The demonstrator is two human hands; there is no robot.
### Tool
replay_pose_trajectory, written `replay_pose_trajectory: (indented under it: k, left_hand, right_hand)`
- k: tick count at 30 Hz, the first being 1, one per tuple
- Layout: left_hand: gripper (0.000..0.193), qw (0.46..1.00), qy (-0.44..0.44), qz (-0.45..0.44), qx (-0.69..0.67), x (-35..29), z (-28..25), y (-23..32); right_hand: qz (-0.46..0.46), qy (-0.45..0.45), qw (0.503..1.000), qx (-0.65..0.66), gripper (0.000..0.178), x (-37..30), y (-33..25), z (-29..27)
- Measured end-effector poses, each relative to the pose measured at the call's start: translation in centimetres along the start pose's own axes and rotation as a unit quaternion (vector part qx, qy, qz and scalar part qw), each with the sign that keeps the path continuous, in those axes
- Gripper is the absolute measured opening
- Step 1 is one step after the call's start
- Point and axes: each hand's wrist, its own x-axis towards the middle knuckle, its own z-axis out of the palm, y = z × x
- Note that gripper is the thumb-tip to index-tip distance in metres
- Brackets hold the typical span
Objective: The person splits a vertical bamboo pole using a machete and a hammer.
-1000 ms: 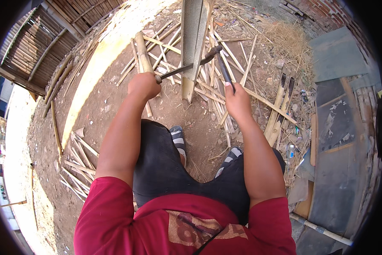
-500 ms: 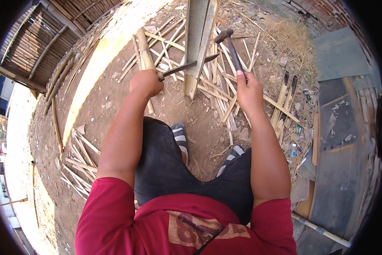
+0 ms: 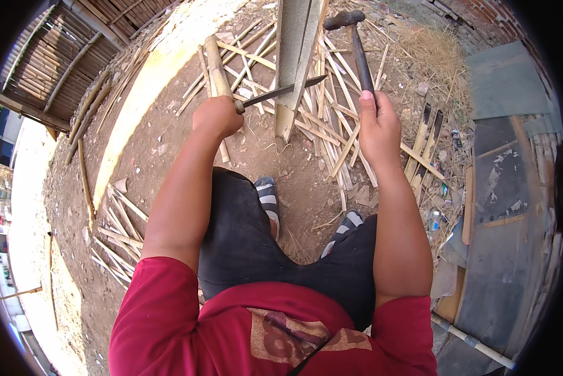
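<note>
My left hand (image 3: 217,117) is closed round the handle of a long knife (image 3: 266,97). Its dark blade crosses a long, grooved, grey-tan length of wood or bamboo (image 3: 288,69), and the tip shows past the right edge. How deep the blade sits in it I cannot tell. To the right, my right hand (image 3: 380,128) grips a hammer (image 3: 360,56) by its dark handle, with the head up and apart from the knife. A thick pale bamboo piece (image 3: 216,66) lies just beyond my left hand.
Split bamboo strips (image 3: 341,135) are strewn over the dirt ground, with another pile (image 3: 118,232) at left. Dry straw (image 3: 422,50) lies far right, near dark panels (image 3: 501,169). A bamboo-slat structure (image 3: 49,62) stands far left. My sandalled feet (image 3: 268,197) are below the grooved length.
My right hand has shifted right and slightly up, and the hammer head has risen away from the knife. The left hand and knife have barely moved.
</note>
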Motion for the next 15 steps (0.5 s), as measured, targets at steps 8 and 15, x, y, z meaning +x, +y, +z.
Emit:
replay_pose_trajectory:
  k: [8, 15]
  left_hand:
    - [0.032, 1.000, 0.020, 0.004, -0.013, -0.1, 0.3, -0.2]
    - [0.031, 1.000, 0.013, 0.002, -0.006, 0.1, 0.0, -0.2]
  right_hand:
    - [0.015, -0.021, 0.989, -0.147, 0.040, -0.4, 5.3, 3.5]
    - [-0.046, 0.087, 0.995, 0.033, 0.036, -0.8, -0.8, -0.3]
